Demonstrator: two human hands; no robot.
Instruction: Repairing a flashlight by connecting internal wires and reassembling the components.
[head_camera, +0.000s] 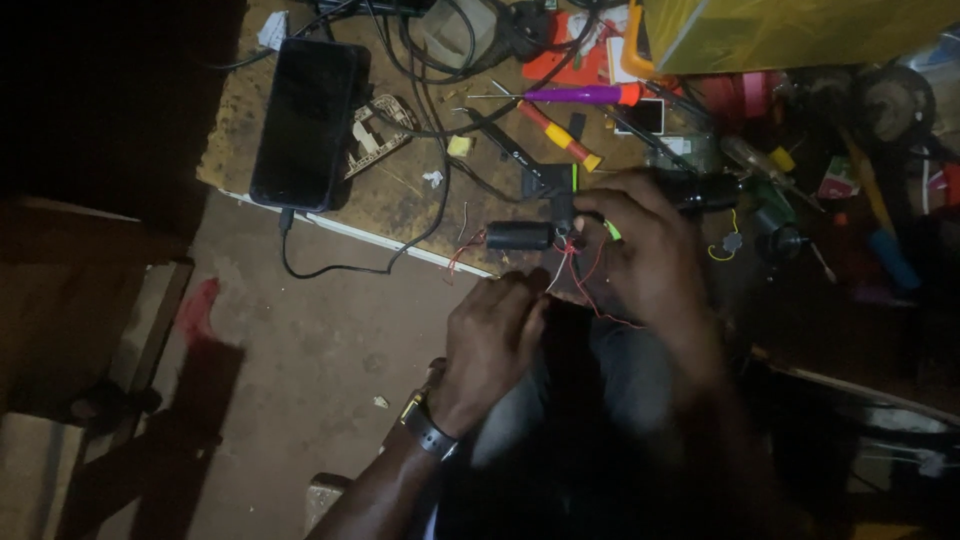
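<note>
Red wires (590, 290) trail loose from a small black cylindrical part (520, 235) at the near edge of a cluttered workbench (395, 200), the joining seemingly unfinished. The left hand (490, 340) pinches the wire ends; the right hand (650, 250) curls fingers around the part's right end, screwdrivers (575, 95) lying farther back.

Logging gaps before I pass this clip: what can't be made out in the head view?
- Left hand: what its fingers pinch is hidden by its own knuckles.
- Thin red wires: their ends vanish behind both hands.
- Right hand: motion-blurred, so its hold on the small black cylinder is unclear.
- Clutter at the right edge beyond the purple-handled screwdriver: too dark to identify.
- Yellow box: cut off by the top edge.
</note>
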